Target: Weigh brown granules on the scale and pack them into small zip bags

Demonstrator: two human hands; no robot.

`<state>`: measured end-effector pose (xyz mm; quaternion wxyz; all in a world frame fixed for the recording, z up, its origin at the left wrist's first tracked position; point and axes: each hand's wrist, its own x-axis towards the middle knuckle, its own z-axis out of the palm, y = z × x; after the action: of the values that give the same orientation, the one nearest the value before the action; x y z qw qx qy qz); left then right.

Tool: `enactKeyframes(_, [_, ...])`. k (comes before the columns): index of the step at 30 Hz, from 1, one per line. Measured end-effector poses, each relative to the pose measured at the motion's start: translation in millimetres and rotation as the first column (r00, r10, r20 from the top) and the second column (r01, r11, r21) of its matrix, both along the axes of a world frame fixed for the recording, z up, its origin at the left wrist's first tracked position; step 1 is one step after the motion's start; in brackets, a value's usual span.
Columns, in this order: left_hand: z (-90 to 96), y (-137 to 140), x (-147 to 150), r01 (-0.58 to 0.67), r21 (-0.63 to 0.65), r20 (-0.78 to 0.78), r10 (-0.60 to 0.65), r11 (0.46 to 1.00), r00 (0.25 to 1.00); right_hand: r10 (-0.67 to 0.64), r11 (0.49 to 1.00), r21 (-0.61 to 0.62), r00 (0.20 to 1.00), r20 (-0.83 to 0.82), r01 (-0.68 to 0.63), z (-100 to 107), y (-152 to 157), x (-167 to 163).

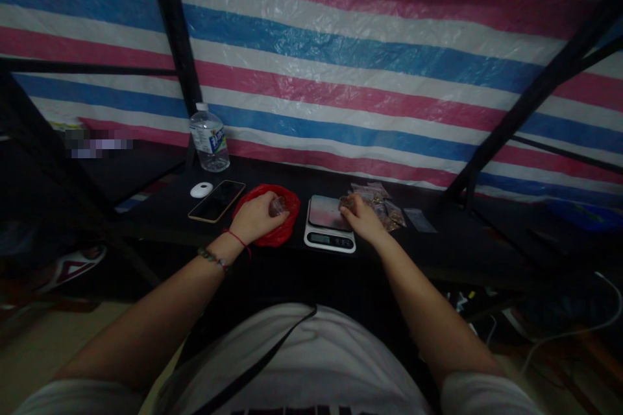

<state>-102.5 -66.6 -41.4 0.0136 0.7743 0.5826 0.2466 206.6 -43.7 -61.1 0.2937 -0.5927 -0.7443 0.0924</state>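
Note:
My left hand (260,215) is over an open red plastic bag (287,232), its fingers closed on a small clear plastic bag (278,206). What that clear bag contains is too dark to make out. At the right edge of a white digital kitchen scale (327,214), my right hand (363,215) pinches a small bag of brown bits (346,203). Nothing else lies on the scale's metal plate, and its display is too faint to read. Several filled small zip bags (393,213) are heaped just beyond my right hand. A flat clear bag (420,220) lies right of the heap.
Left of the red bag lie a phone (217,201) and a round white object (201,190). A clear water bottle (209,137) stands behind them on the black table (272,172). Dark metal posts (182,45) and a striped plastic sheet (341,71) bound the back.

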Motion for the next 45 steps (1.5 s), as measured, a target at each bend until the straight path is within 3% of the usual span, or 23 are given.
enactKeyframes(10, [-1.1, 4, -1, -0.006, -0.015, -0.001, 0.006, 1.000, 1.000, 0.082, 0.983, 0.175, 0.976, -0.202, -0.046, 13, -5, -1])
enactKeyframes(25, [-1.9, 4, -1, -0.016, 0.004, -0.006, 0.016, 1.000, 1.000, 0.042, 0.968, 0.250, 0.953, -0.300, 0.036, 6, 5, 9])
enactKeyframes(32, [-2.3, 4, -2, -0.008, 0.002, 0.023, 0.008, 1.000, 1.000, 0.034, 0.977, 0.210, 0.926, -0.376, 0.049, 10, 5, 12])
enactKeyframes(39, [-2.0, 3, -1, -0.010, 0.008, 0.027, 0.010, 1.000, 1.000, 0.077, 0.985, 0.175, 0.902, -0.425, -0.002, 0, 11, 13])
enactKeyframes(45, [0.1, 2, 0, -0.002, 0.000, 0.046, 0.002, 1.000, 0.999, 0.207, 0.978, 0.067, 0.920, -0.333, -0.196, -1, -1, -2])
